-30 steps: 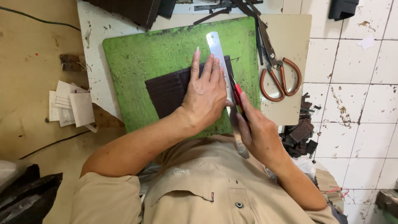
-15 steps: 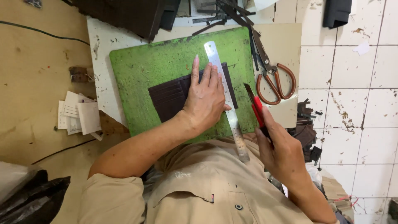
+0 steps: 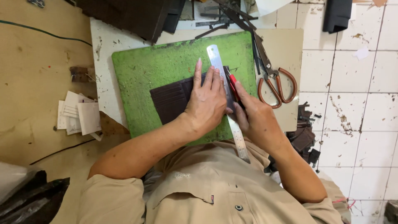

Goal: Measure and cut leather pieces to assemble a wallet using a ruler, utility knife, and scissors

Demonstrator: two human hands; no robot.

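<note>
A dark brown leather piece (image 3: 172, 99) with stitched card slots lies on a green cutting mat (image 3: 145, 74). A steel ruler (image 3: 226, 99) runs along the leather's right edge. My left hand (image 3: 207, 101) presses flat on the ruler and the leather, fingers spread. My right hand (image 3: 255, 120) grips a red utility knife (image 3: 233, 83), its tip against the ruler's right side near the top edge of the leather.
Orange-handled scissors (image 3: 275, 83) lie right of the mat on a beige board (image 3: 286, 49). Dark leather scraps (image 3: 304, 137) sit on the tiled floor at right. White paper slips (image 3: 78, 114) rest at left. Dark material and tools (image 3: 137, 14) crowd the far edge.
My right hand, which had pulled the knife down and away to the right, has moved back up to the ruler's edge. The left hand stays pressed on the ruler.
</note>
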